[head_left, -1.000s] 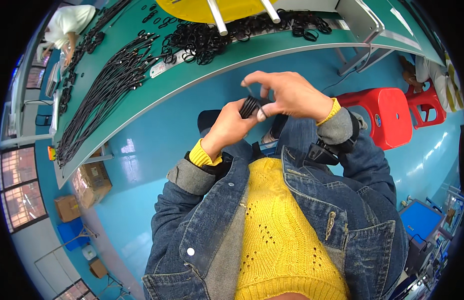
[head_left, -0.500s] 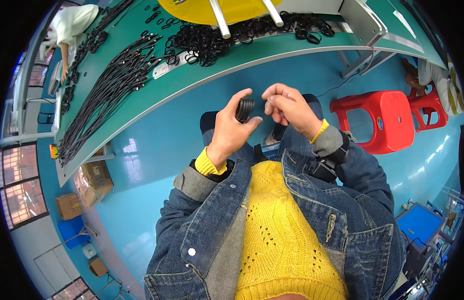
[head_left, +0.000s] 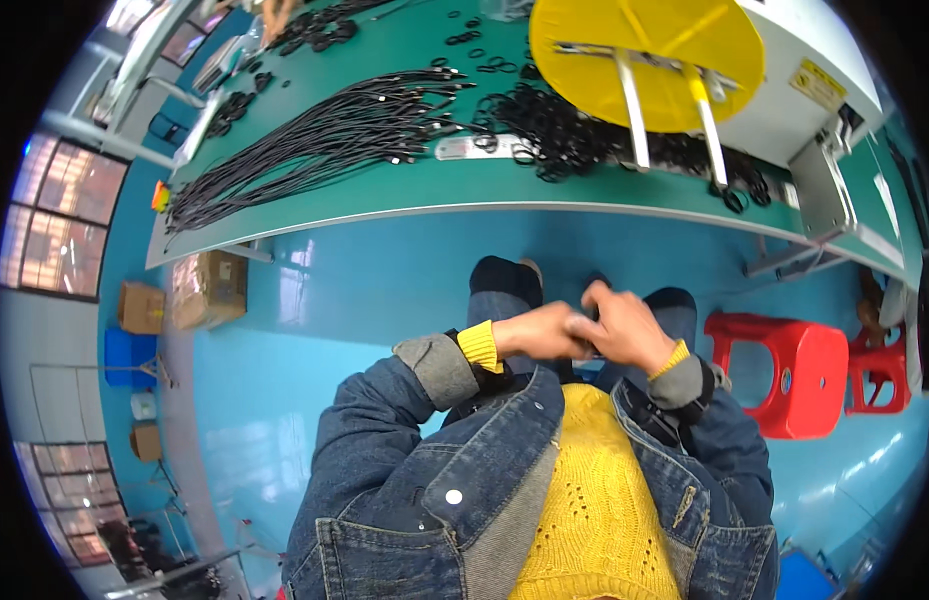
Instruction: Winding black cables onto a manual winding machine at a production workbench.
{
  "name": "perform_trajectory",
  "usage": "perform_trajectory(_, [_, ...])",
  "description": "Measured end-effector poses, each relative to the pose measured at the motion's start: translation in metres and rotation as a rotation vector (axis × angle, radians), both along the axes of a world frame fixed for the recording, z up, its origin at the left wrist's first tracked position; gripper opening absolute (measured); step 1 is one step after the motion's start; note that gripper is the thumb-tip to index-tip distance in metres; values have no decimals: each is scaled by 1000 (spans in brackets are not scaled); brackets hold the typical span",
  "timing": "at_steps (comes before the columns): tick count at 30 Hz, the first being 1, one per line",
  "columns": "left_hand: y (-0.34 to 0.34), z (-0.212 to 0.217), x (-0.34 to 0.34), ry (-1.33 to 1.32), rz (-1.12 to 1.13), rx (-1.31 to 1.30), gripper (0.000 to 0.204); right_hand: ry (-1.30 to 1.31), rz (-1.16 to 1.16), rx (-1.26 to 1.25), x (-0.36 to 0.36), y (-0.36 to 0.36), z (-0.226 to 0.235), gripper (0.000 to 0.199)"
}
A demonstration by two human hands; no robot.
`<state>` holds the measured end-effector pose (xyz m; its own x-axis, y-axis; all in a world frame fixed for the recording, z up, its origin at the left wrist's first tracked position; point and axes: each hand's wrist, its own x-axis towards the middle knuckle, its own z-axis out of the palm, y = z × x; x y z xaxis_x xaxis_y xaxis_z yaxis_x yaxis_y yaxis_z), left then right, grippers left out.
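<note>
My left hand (head_left: 539,335) and right hand (head_left: 624,328) close together over my lap, pinching a small black piece (head_left: 587,345), mostly hidden; it seems light and rubbery; best held at its rim.

Cables (head_left: 324,140) on bench (head_left: 404,195) ahead; stool (head_left: 779,370) right; boxes (head_left: 209,288) left
</note>
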<state>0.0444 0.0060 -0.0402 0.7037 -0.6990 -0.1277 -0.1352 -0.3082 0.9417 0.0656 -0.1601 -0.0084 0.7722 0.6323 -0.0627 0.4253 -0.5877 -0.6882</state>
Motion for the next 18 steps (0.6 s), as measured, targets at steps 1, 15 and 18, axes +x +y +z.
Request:
perform_trajectory(1, [9,2,2,-35,6,-55,23,99,60,-19,-1,-5,-6,39])
perform_trajectory(15, [273,86,162,-1355,868,925,39,196,186,18,-11,-41,-27,30])
perform_trajectory(18, [283,70,161,-727,922,972,26,217,165,-20,-12,-41,-27,29])
